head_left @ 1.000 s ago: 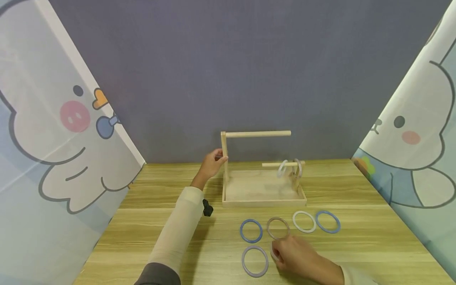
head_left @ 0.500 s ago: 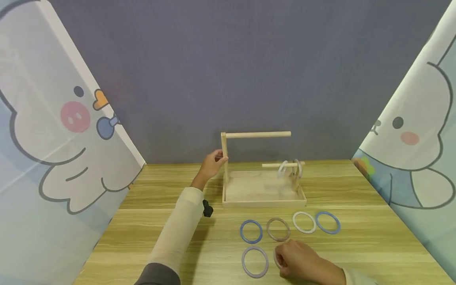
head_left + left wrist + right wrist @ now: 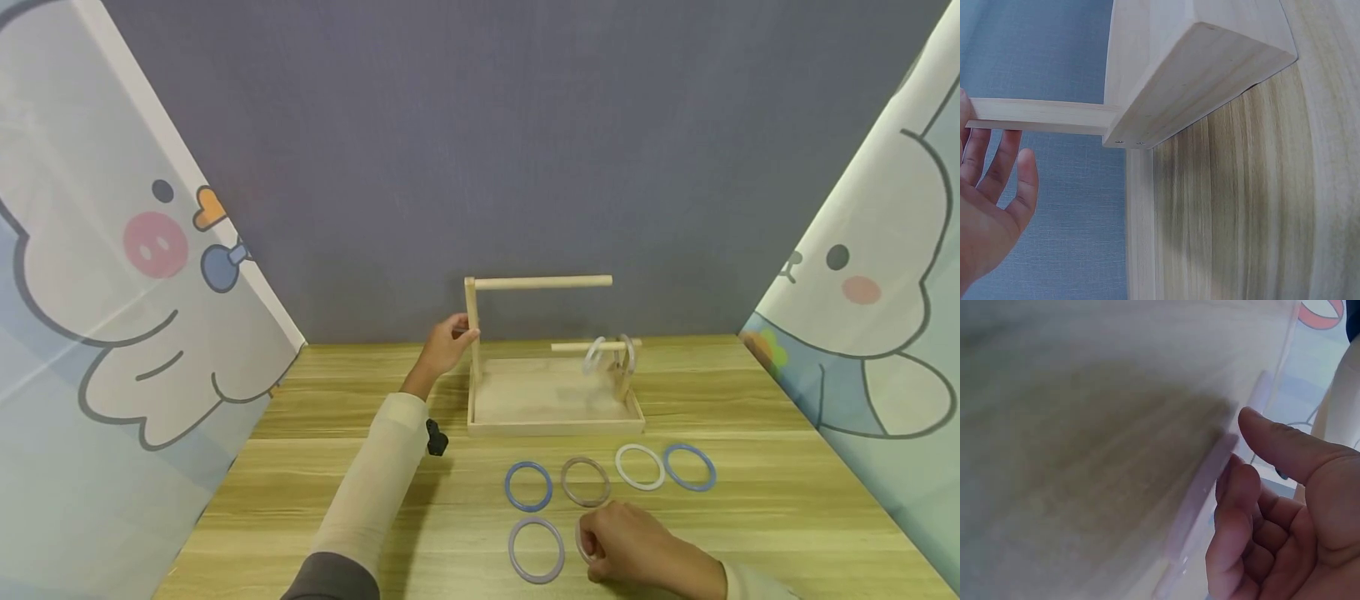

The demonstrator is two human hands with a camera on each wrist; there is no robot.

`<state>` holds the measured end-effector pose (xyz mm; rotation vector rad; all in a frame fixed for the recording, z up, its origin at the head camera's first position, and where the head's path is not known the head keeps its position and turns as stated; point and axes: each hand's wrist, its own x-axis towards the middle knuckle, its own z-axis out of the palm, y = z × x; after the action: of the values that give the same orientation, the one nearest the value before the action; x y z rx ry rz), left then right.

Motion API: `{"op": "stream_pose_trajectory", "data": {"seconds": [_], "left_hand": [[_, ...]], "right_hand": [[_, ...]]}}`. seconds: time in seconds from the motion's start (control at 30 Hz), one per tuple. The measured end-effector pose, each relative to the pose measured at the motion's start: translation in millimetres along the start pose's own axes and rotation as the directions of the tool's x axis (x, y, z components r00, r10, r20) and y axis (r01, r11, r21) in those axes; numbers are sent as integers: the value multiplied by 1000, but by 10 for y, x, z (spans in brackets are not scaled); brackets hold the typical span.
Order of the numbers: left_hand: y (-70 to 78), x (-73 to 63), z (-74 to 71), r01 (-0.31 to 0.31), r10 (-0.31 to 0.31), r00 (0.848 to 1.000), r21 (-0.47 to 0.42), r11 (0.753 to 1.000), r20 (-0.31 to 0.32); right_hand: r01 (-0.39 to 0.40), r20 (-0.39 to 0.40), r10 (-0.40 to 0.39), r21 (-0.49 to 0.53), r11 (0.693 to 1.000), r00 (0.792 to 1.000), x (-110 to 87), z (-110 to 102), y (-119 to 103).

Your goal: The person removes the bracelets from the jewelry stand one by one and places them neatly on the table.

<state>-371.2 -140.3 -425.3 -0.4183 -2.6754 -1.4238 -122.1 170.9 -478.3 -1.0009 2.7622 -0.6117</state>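
Observation:
My left hand (image 3: 448, 343) grips the upright post (image 3: 1041, 115) of a wooden rack (image 3: 555, 429), thumb in front and fingers behind. The rack has a tray base, a high bar and a lower bar; a white ring (image 3: 594, 355) and a greyish-brown ring (image 3: 628, 357) hang on the lower one. Low at the front, my right hand (image 3: 626, 546) has its fingers curled at the edge of a pinkish ring (image 3: 1200, 494), with thumb and index finger close about it. The hand covers most of that ring in the head view.
On the wood-grain table (image 3: 300, 500) lie a blue ring (image 3: 510, 496), a brown ring (image 3: 566, 492), a white ring (image 3: 621, 471), another blue ring (image 3: 712, 479) and a lavender ring (image 3: 513, 554). A small black object (image 3: 437, 438) shows beside the left sleeve. A grey backdrop (image 3: 480, 167) stands behind.
My right hand has shifted slightly right and toward me, the pinkish ring shifting with it, then stays still. The left hand keeps its grip on the post.

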Motion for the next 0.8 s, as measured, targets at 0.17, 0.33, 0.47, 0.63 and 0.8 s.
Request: {"op": "stream_pose_trajectory", "data": {"seconds": [0.17,0.33,0.47,0.63,0.8], "left_hand": [[10,-12,-7,-1,1,1000,16,1000,6],[19,-13,-8,-8,8,1000,13,1000,6],[19,-12,-8,-8,8,1000,12,1000,7],[16,-13,-5,-6,6,1000,7,1000,7],[16,-4,-1,-2,2,1000,7,1000,2]], "right_hand": [[34,-40,-33,14,999,999,58,-93,27],[-11,-78,15,45,999,997,117,-272,24],[-56,-126,65,76,996,990,187,-419,63],[-99,-200,116,89,991,973,290,-569,177],[-128,-307,146,80,989,940,406,-696,299]]}}
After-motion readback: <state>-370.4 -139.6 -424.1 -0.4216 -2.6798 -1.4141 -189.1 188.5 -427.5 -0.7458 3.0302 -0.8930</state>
